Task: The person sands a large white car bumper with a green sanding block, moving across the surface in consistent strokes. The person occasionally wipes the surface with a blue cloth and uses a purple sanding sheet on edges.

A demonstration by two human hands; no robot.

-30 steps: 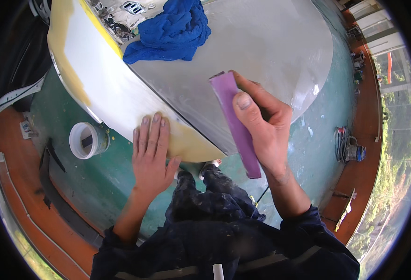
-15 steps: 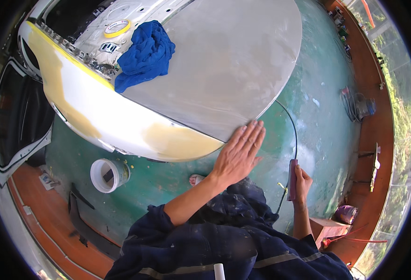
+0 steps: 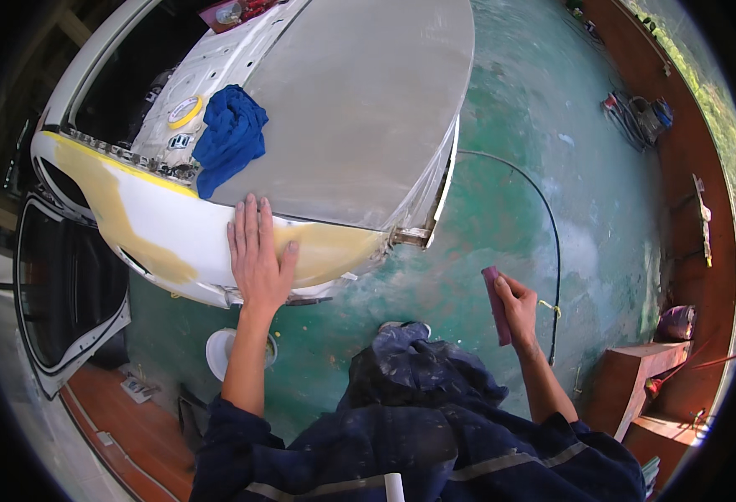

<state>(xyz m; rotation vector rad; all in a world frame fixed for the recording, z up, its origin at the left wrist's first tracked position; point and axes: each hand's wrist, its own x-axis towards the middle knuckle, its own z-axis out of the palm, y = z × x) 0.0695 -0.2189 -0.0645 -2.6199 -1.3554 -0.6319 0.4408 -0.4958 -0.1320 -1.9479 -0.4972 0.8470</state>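
Observation:
My left hand (image 3: pixel 259 251) lies flat with fingers stretched out on the white car panel (image 3: pixel 159 230) with yellowish patches, just below the seam with the grey panel (image 3: pixel 360 100). My right hand (image 3: pixel 518 309) grips a long purple block (image 3: pixel 496 301), held upright over the floor to the right of the car body. A crumpled blue cloth (image 3: pixel 230 138) lies on the car just beyond my left hand, beside a yellow tape roll (image 3: pixel 184 111).
A black-and-white car door (image 3: pixel 67 284) stands at left. A white bucket (image 3: pixel 217 351) sits below the panel, partly behind my left arm. A black hose (image 3: pixel 544 209) crosses the green floor. A machine with coiled cable (image 3: pixel 648 121) and a red-brown box (image 3: pixel 627 376) stand at right.
My left hand moved right to the panel's corner, then back left along it. My right hand, earlier raised over the grey panel, dropped lower and right, still holding the block. The view has shifted.

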